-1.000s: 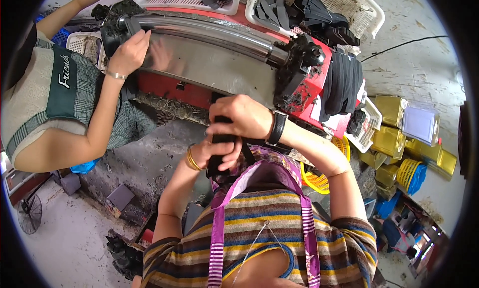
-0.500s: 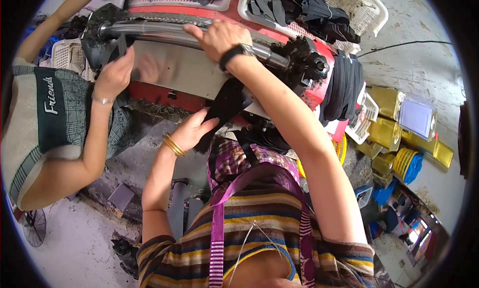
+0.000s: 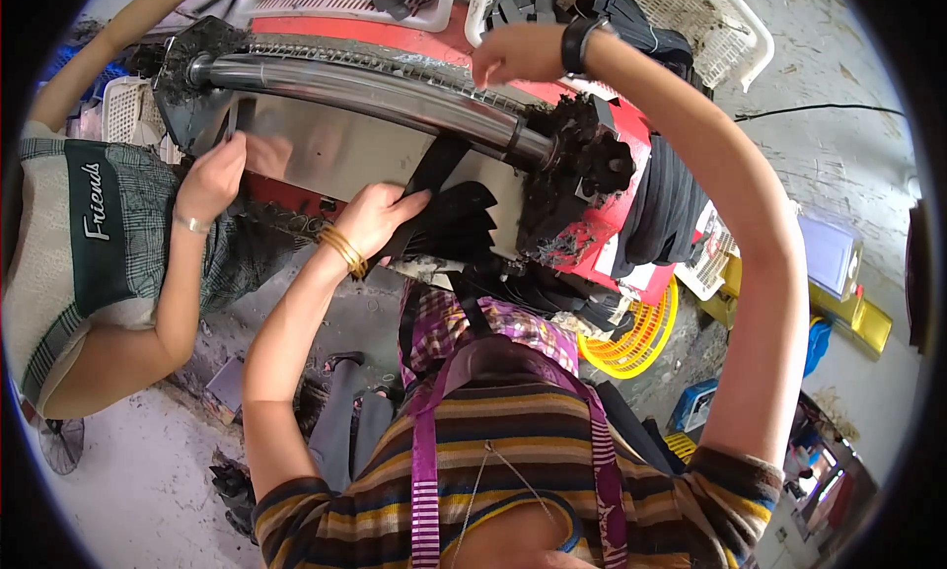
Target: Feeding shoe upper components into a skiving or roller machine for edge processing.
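Note:
My left hand (image 3: 380, 219) is closed on a black strip (image 3: 441, 160) in front of the metal rollers (image 3: 365, 101). The strip's far end meets the lower edge of the rollers. More flat black strips (image 3: 456, 224) lie fanned out just right of my left hand, over the near edge of the metal plate (image 3: 335, 150). Beyond the rollers, my right hand (image 3: 523, 54) hangs over the machine's red back edge. Its fingers are curled together and point down. Whether anything is between them cannot be seen.
At my left a co-worker's hand (image 3: 212, 179) holds a dark strip at the same rollers. White baskets (image 3: 735, 27) with dark pieces stand behind. Dirty gear-like parts (image 3: 592, 165) cap the right end. A black bundle (image 3: 663, 194), a yellow basket (image 3: 641, 347) and gold tins (image 3: 858, 322) are at the right.
My right hand has moved right and off the top of the rollers to behind them. My left hand has moved up toward the rollers with the strip, and the fanned strips now show.

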`<state>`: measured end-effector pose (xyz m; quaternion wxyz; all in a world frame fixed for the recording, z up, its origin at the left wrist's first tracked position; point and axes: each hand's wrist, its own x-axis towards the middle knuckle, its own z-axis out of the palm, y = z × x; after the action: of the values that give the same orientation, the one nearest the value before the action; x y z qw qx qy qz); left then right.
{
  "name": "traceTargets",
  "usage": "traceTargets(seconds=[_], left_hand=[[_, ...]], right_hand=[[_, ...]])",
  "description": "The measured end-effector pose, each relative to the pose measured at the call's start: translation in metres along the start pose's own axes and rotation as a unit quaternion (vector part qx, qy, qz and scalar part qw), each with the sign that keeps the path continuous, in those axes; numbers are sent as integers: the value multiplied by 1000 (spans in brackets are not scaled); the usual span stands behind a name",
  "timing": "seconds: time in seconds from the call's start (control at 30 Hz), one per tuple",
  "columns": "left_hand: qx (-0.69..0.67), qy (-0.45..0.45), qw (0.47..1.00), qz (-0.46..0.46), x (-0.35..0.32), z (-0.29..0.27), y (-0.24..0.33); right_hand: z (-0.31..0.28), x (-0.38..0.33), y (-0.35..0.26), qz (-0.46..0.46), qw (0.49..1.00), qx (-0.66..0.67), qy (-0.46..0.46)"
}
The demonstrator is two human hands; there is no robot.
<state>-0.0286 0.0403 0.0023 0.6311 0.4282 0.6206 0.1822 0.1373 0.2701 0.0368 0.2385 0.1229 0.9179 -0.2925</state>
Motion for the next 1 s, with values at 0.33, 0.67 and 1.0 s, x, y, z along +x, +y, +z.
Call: traceTargets(seconds=[0.33,0.67,1.0], left_hand=[[-221,-64,973,-15,-26,9,-25],[-187,-72,979,-33,-17,6,-6],[-164,6,984,-74,-8,8,3]], right_hand=[[9,10,22,45,955,229,184],[50,5,23,-106,977,62,172],[48,5,35,-199,949,-56,239]])
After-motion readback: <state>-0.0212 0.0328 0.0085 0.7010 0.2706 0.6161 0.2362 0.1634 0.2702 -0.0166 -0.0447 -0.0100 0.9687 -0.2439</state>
